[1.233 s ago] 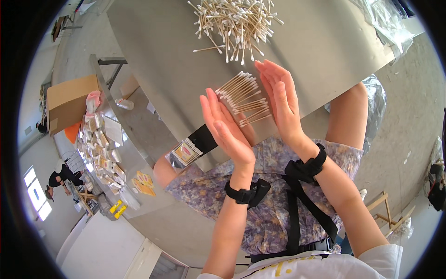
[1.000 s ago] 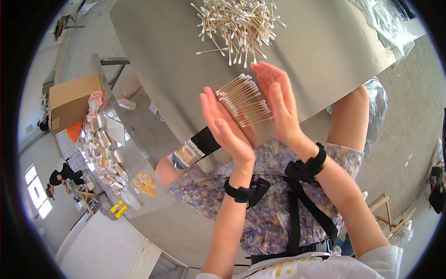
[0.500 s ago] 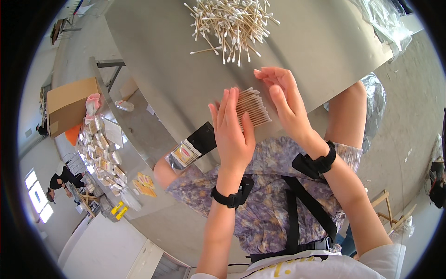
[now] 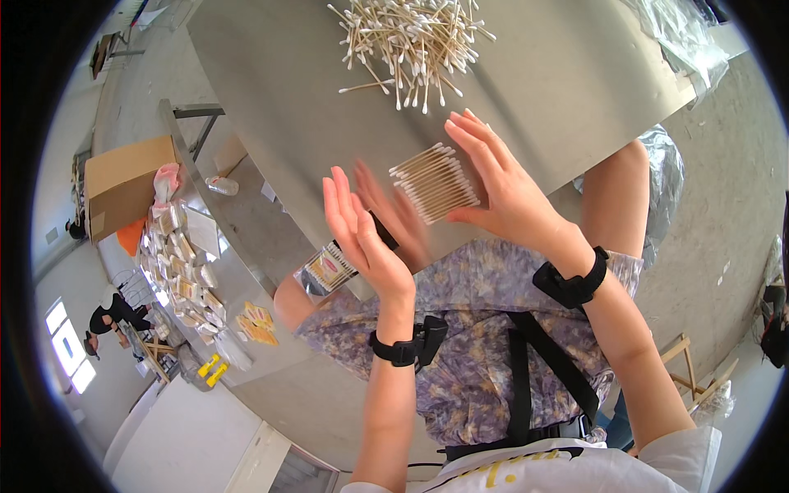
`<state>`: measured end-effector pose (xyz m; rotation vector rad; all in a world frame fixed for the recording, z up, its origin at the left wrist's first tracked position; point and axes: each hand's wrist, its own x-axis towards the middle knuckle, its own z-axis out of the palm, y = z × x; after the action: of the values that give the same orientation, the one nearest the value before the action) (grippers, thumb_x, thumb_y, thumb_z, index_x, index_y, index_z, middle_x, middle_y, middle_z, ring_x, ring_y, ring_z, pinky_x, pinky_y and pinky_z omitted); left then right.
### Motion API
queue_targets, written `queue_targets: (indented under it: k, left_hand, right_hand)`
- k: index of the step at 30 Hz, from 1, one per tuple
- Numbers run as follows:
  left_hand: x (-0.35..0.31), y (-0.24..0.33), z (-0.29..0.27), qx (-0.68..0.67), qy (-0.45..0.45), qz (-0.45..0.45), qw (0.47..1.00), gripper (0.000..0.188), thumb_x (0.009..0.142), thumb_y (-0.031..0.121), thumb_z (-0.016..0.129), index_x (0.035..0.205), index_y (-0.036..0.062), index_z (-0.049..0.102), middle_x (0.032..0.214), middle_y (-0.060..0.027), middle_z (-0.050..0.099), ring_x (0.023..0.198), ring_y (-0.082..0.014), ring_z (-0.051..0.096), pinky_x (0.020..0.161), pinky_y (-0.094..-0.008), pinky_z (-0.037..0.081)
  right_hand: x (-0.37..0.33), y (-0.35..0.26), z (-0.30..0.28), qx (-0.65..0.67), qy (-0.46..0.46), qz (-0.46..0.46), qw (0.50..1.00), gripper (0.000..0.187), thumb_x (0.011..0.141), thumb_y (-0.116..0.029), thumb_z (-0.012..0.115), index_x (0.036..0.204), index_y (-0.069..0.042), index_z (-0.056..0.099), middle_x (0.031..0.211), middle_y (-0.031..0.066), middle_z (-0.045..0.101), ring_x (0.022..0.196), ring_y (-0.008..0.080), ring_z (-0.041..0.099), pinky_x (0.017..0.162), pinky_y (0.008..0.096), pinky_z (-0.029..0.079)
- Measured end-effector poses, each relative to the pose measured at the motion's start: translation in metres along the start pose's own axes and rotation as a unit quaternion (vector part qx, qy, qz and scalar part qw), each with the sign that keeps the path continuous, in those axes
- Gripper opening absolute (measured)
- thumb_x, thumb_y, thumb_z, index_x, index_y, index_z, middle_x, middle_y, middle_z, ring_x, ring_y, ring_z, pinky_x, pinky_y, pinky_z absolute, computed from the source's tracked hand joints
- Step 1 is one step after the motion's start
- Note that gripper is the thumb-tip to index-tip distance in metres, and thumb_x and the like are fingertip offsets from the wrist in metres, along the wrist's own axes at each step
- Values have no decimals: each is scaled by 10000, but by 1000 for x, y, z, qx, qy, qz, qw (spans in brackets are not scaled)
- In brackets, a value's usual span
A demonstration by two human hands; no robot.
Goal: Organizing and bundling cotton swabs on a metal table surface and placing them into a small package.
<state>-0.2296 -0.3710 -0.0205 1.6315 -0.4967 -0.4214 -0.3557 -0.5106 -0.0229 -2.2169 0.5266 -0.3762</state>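
A neat row of cotton swabs (image 4: 436, 184) lies side by side on the metal table (image 4: 542, 90), close to its near edge. My left hand (image 4: 367, 246) is left of the row and apart from it, fingers stretched out, holding nothing. A blurred hand-shaped patch, perhaps a reflection or smear, shows between them. At the row's right side is my right hand (image 4: 514, 193), open with fingers extended; its thumb is at the swabs' near right corner. A clear pack of swabs (image 4: 326, 269) with a black part sits at the near left edge, partly behind my left hand.
A loose heap of cotton swabs (image 4: 411, 49) lies at the table's far side. Clear plastic sheeting (image 4: 678, 37) covers the far right corner. On the left, another table holds many small packs (image 4: 182, 267) and a cardboard box (image 4: 127, 185). A person (image 4: 115, 316) is in the left background.
My left hand has moved left, away from the swab row, uncovering more of it. My right hand has turned, its thumb now at the row. The row has shifted slightly left.
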Motion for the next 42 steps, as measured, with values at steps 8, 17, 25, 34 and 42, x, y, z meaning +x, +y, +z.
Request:
queue_targets:
  k: [8,17,25,34,42]
  left_hand:
    - [4,1,45,-182,9,-60,981,647,1057,365,363,1568,2,203,1636,-215,228,1537,-302,170,1255,-440,104]
    - [7,-8,39,-225,23,-40,973,674,1043,411,337,1568,6,215,1639,-196,236,1529,-306,193,1256,-431,103]
    - [-16,5,20,147,-91,66,983,697,1012,315,479,1566,-19,219,1629,-228,244,1527,-358,202,1234,-482,172]
    - [-57,-21,34,483,-233,168,827,823,887,439,671,1444,-107,408,1532,-303,362,1484,-437,267,1212,-550,204]
    - [-68,-28,35,480,-224,191,826,625,824,425,721,1195,-71,640,1244,-279,607,1334,-459,448,1200,-553,259]
  right_hand:
    - [15,-10,45,481,182,85,854,580,1055,-355,521,1481,11,373,1533,142,399,1455,244,344,1219,410,240]
    - [23,-1,49,502,195,74,839,563,1082,-378,443,1482,12,375,1513,141,442,1434,226,376,1198,387,272]
    - [14,-6,17,364,202,141,898,323,1023,-183,565,1295,-9,548,1244,117,591,1182,214,568,1021,354,442]
    - [38,-14,11,-25,58,-30,998,55,816,-36,646,866,-40,625,897,76,584,876,271,607,801,367,492]
    - [50,-22,28,-192,-77,-56,977,147,683,-63,711,808,-53,635,887,67,592,889,239,599,821,333,473]
